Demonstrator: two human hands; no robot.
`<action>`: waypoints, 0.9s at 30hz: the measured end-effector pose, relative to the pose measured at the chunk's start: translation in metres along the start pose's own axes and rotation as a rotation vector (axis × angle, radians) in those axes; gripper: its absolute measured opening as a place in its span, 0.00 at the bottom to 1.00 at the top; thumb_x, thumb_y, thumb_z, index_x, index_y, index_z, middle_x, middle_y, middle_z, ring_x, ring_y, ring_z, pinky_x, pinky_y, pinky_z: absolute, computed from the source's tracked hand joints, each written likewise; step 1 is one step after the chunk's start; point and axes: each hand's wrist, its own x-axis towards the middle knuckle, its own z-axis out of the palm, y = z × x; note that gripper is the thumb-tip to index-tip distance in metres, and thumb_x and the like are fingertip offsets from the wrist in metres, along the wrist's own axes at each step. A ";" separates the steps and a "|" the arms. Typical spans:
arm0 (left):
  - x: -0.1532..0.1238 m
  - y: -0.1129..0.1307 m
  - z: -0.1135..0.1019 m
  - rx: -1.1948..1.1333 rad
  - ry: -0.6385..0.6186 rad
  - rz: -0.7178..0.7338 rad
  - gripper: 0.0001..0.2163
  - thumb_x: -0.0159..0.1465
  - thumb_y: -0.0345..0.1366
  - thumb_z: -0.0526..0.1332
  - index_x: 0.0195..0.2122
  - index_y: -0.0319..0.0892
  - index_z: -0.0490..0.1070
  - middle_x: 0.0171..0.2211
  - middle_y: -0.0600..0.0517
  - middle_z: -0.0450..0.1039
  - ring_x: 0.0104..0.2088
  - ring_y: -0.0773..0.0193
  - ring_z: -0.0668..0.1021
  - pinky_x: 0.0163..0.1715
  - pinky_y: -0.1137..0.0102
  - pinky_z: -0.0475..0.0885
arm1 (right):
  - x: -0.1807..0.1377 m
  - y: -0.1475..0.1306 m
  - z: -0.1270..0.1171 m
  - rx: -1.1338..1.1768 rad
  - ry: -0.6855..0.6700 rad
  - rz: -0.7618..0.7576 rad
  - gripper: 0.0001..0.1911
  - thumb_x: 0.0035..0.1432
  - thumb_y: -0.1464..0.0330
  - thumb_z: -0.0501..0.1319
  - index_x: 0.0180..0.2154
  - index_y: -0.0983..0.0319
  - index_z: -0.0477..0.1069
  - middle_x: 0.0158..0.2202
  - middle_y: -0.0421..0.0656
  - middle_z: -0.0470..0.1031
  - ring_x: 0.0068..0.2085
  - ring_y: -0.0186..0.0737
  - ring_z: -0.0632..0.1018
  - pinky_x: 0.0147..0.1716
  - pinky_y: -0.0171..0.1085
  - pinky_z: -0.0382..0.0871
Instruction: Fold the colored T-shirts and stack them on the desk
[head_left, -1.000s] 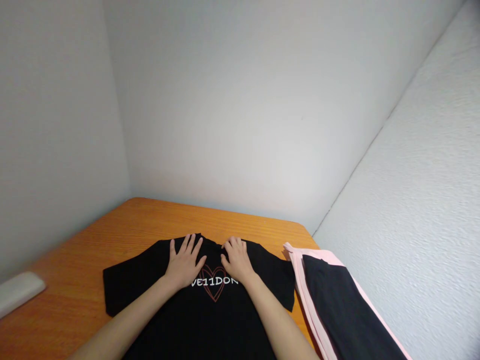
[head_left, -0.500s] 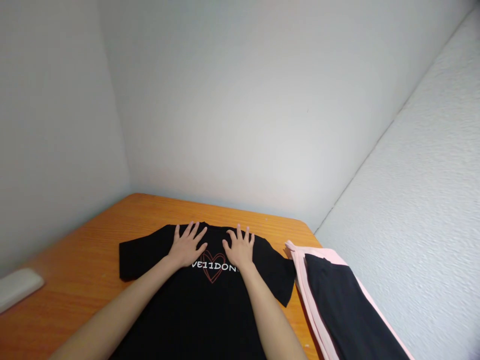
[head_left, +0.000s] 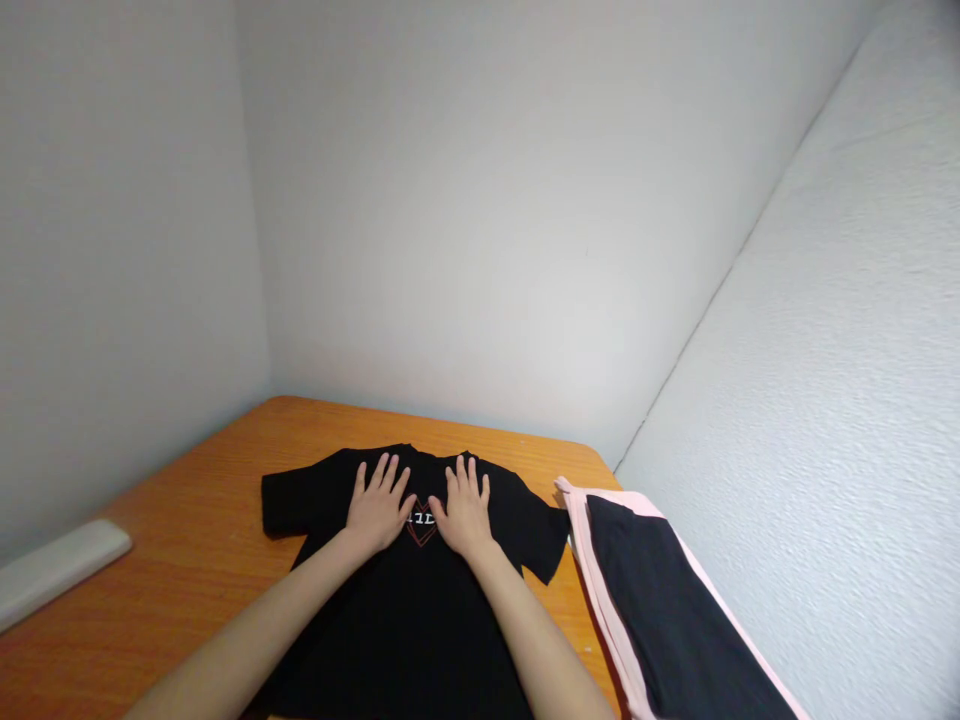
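A black T-shirt (head_left: 420,610) with a red heart and white lettering on the chest lies spread flat on the orange wooden table (head_left: 187,530), collar toward the far wall. My left hand (head_left: 379,510) rests flat on the chest, fingers stretched out, just left of the print. My right hand (head_left: 465,508) lies flat beside it, fingers out, covering the right part of the lettering. The thumbs nearly touch over the heart. Neither hand holds anything.
A black and pink garment (head_left: 660,610) lies at the table's right edge against the textured white wall. A pale flat object (head_left: 56,570) sits at the left edge. Grey walls close in behind and to the left.
Both hands have slid closer together over the print, hiding most of the lettering. The shirt's left sleeve lies further in than before, and the view has shifted slightly.
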 end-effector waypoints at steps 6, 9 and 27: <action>-0.017 -0.010 0.010 -0.043 -0.105 -0.122 0.28 0.68 0.53 0.41 0.67 0.51 0.53 0.70 0.46 0.46 0.69 0.47 0.48 0.62 0.39 0.42 | -0.022 0.002 0.001 0.037 -0.210 -0.005 0.37 0.66 0.45 0.43 0.68 0.57 0.50 0.70 0.44 0.41 0.70 0.54 0.41 0.65 0.55 0.34; -0.017 -0.012 0.008 -0.053 -0.111 -0.130 0.28 0.68 0.53 0.41 0.68 0.52 0.51 0.70 0.47 0.45 0.70 0.49 0.46 0.63 0.39 0.41 | -0.022 0.004 0.000 0.030 -0.221 -0.003 0.38 0.66 0.44 0.41 0.68 0.57 0.49 0.71 0.43 0.40 0.70 0.53 0.41 0.65 0.54 0.33; -0.108 0.108 -0.041 -0.365 -0.040 0.319 0.29 0.68 0.51 0.49 0.67 0.43 0.55 0.68 0.43 0.48 0.68 0.47 0.54 0.65 0.46 0.53 | 0.031 0.079 -0.042 0.093 -0.055 0.269 0.27 0.67 0.64 0.47 0.63 0.72 0.59 0.63 0.59 0.60 0.65 0.50 0.60 0.61 0.47 0.55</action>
